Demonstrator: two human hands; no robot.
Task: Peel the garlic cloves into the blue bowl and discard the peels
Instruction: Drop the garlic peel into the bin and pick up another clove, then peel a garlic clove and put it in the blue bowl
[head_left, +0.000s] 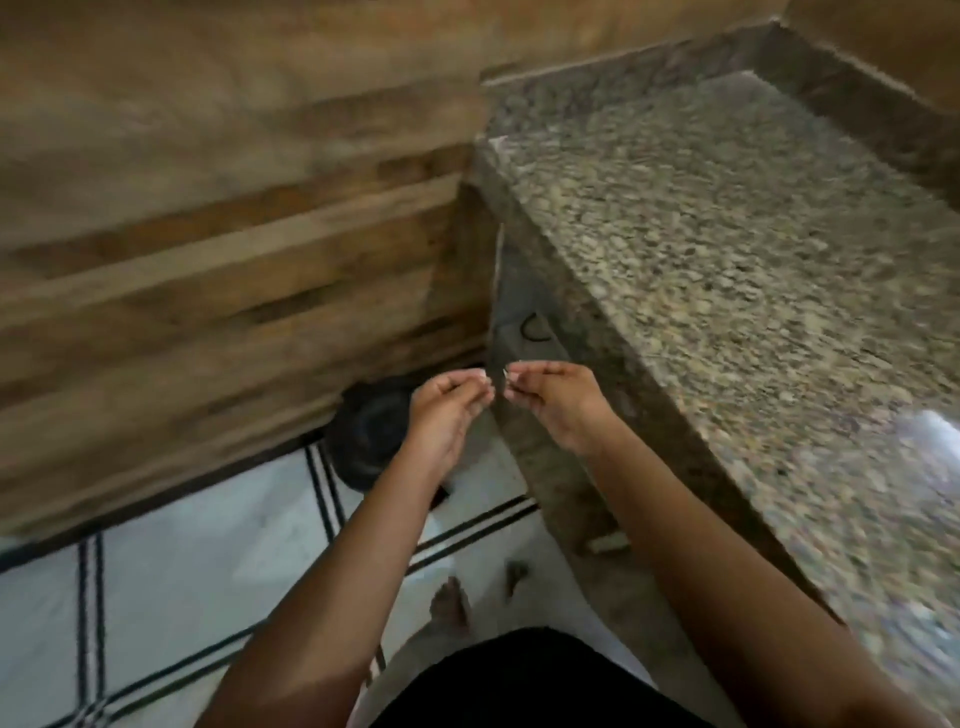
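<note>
Both hands, left hand (451, 410) and right hand (550, 400), pinch small pale garlic peels (505, 375) over the dark bin (371, 431) on the floor; rub fingertips apart directly above it (blue bowl unseen), beside the table (727, 249)

The two hands, left hand (451, 410) and right hand (556, 402), meet fingertip to fingertip above a bin (371, 431) standing on the floor (197, 561), left of the counter (727, 270).

Place: a home kitchen.
Bench (727, 249): speckled granite slab with a raised back edge, at 2 o'clock.
Wall (208, 234): brown wood-look planks, at 10 o'clock.
Floor (208, 571): pale tiles with dark stripes, bare foot (449, 605) on it.
</note>
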